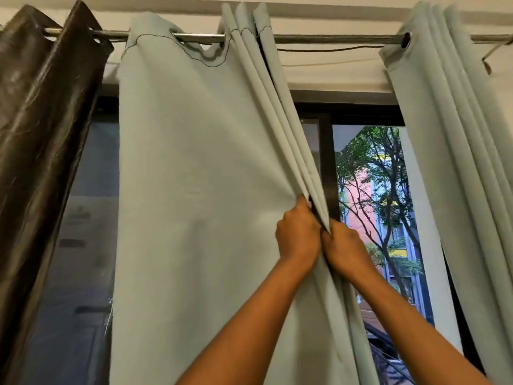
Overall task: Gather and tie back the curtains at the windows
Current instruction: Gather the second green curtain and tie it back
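Observation:
A pale grey-green curtain [194, 176] hangs by metal eyelets from a steel rod [327, 39]. Its left part lies flat and its right edge is bunched into several pleats. My left hand [298, 234] grips the pleats from the left at mid height. My right hand [345, 248] grips the same bundle from the right, touching the left hand. A second pale curtain [455, 162] hangs gathered at the right end of the rod. A dark brown curtain [41, 134] hangs folded at the far left.
Behind the curtains is a dark-framed window [329, 168] with trees and buildings outside. A thin cord [327, 48] runs under the rod, and a brown tie [490, 55] dangles at its right end. White wall [333, 76] lies above the window.

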